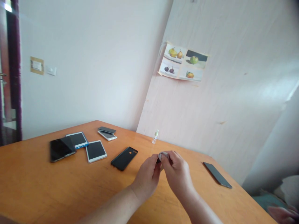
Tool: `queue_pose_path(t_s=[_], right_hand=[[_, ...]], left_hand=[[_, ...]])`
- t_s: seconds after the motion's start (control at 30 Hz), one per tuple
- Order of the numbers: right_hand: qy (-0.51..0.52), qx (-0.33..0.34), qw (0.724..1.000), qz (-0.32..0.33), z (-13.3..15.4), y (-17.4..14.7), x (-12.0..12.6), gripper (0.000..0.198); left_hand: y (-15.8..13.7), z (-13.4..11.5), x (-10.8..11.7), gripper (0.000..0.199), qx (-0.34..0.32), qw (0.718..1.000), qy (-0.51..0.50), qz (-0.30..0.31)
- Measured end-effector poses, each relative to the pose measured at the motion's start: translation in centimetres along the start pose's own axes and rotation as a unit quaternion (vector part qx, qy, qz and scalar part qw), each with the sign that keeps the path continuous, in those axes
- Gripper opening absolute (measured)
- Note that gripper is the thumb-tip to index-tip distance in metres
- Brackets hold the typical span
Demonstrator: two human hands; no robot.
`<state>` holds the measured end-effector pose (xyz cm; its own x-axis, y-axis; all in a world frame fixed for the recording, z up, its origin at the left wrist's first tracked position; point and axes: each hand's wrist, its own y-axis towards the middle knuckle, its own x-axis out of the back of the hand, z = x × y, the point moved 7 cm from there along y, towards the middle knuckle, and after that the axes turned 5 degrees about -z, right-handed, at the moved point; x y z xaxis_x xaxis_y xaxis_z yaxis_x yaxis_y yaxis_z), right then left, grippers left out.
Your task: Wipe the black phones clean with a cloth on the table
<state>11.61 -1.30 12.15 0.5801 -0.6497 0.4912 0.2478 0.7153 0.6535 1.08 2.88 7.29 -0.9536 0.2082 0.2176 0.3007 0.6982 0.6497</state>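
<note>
My two hands meet above the middle of the table. My right hand (177, 169) is closed, its thumb pressing a small light grey cloth (163, 154). Close against it, my left hand (146, 175) is closed too, fingers curled round a dark thing (158, 161) that is mostly hidden, so its kind cannot be made out. Just left of the hands, a black phone case (124, 158) lies on the table with its hollow side up. Behind them stands a small clear bottle (155, 137) with a greenish top.
On the wooden table (77, 189), a large black tablet (62, 149), a blue-edged tablet (78, 140) and a white tablet (96, 151) lie at left. Farther back are a white phone (107, 135) and a dark phone (106, 129). A dark flat device (217, 175) lies near the right edge.
</note>
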Motion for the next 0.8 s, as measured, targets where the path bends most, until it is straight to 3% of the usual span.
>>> queue_pose_path(t_s=[0.23, 0.5, 0.7, 0.8], right_hand=[[-0.048, -0.09, 0.993, -0.062, -4.8, 1.0, 1.6, 0.042], [-0.051, -0.009, 0.999, -0.015, -0.1, -0.4, 0.0, 0.028], [-0.059, -0.095, 0.992, -0.049, -4.2, 0.6, 1.8, 0.04], [-0.073, -0.101, 0.991, -0.054, -5.0, 0.9, 2.2, 0.04]], left_hand=[[-0.1, 0.5, 0.0, 0.018, 0.02, 0.999, 0.023, -0.012], [-0.1, 0.3, -0.2, 0.02, -0.006, 1.0, 0.021, 0.005], [-0.2, 0.4, -0.1, 0.018, 0.007, 0.999, 0.038, -0.008], [-0.2, 0.1, -0.2, 0.017, 0.001, 0.999, 0.041, -0.011]])
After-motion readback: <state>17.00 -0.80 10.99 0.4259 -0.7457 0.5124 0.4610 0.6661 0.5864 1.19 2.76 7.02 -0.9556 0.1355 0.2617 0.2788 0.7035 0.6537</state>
